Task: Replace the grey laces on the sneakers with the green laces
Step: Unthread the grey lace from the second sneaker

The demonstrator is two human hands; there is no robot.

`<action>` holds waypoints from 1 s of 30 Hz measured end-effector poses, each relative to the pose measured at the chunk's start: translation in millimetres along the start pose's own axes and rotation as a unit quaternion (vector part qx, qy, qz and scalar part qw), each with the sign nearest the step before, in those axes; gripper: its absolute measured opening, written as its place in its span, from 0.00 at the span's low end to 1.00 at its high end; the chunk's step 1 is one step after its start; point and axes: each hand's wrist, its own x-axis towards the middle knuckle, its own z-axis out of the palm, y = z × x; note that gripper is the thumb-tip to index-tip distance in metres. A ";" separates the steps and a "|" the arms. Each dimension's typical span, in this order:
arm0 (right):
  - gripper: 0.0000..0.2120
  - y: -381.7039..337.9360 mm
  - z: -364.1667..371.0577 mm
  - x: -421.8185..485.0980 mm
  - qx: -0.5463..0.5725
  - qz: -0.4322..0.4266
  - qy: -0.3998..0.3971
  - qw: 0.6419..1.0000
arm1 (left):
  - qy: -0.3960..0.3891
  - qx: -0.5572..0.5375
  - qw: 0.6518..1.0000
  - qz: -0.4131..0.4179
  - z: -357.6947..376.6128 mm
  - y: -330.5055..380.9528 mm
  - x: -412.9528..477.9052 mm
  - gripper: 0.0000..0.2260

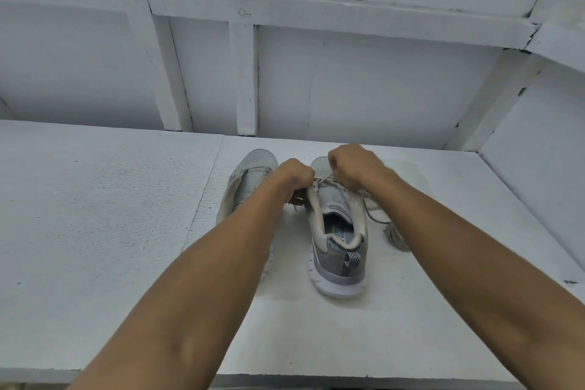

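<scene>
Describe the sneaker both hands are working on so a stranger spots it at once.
On the white table two grey sneakers stand side by side. It is the right-hand sneaker, where the left hand and right hand meet at its laces. Unlike the left sneaker, half hidden behind a forearm, it shows a striped heel tab.

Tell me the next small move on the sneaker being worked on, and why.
Probably the right hand should pull the grey lace out of the next eyelets while the left hand steadies the right sneaker. Both hands grip at its lacing near the toe, where lace is still threaded; freed lace trails on the table beside it.
</scene>
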 end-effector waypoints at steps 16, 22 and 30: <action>0.11 52.7 -27.1 -4.6 0.085 0.078 0.170 0.979 | 0.008 0.002 1.000 0.003 2.4 -0.1 -0.1 0.05; 0.11 55.1 -24.9 -5.5 0.086 0.067 0.187 0.976 | 0.006 0.009 1.000 0.003 2.4 -0.2 0.3 0.04; 0.07 63.9 -19.7 -11.1 0.107 0.057 0.237 0.964 | 0.010 0.017 1.000 0.001 2.6 -1.5 2.3 0.04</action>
